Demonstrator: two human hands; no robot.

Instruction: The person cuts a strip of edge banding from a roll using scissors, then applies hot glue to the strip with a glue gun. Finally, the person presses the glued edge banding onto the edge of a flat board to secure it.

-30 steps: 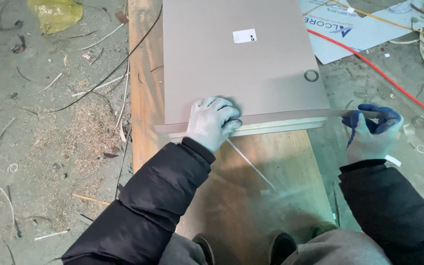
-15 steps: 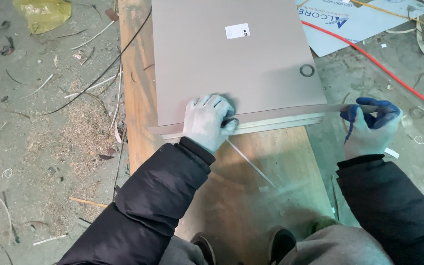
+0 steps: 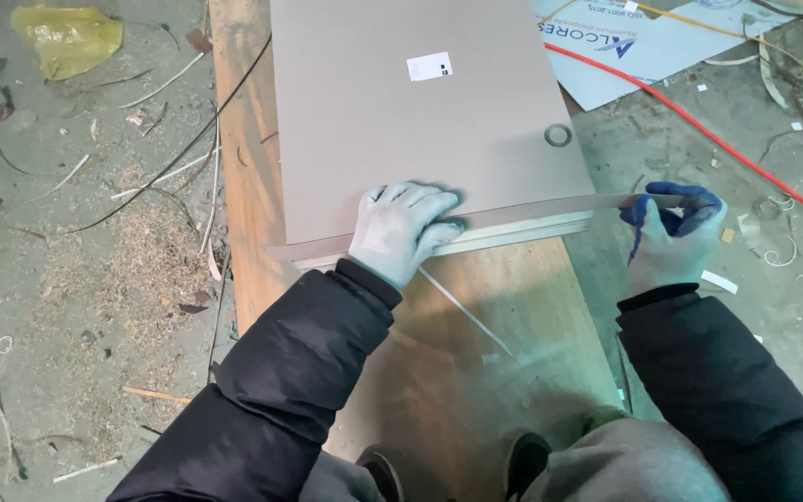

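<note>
Site obs., head view. Grey-beige panel (image 3: 420,121) lies flat on a wooden bench (image 3: 476,372), near edge facing the person. A thin edge strip (image 3: 532,206) of the same colour runs along that near edge.

Left hand (image 3: 401,228), light-grey glove: fingers together, palm flat, pressing down on the strip and panel edge at approx. mid-length. Right hand (image 3: 671,232), blue-tipped glove: off the panel's right corner, fingers curled, pinching the free end of the strip, which overhangs past the corner and looks taut.

Progress, as judged: strip seems seated from the left corner up to the left hand; a short tail sticks out past the left corner. The stretch from the left hand to the right corner looks laid along the edge but whether it is bonded cannot be told. Overhang on both ends untrimmed. Remaining: press down the right section, cut off the ends.

Other items: small white label (image 3: 429,66) and round hole (image 3: 558,136) on the panel face; red cable (image 3: 699,130) and black cable (image 3: 188,149) on the floor, sawdust (image 3: 151,260) left of the bench, yellow bag (image 3: 67,37) far left.
</note>
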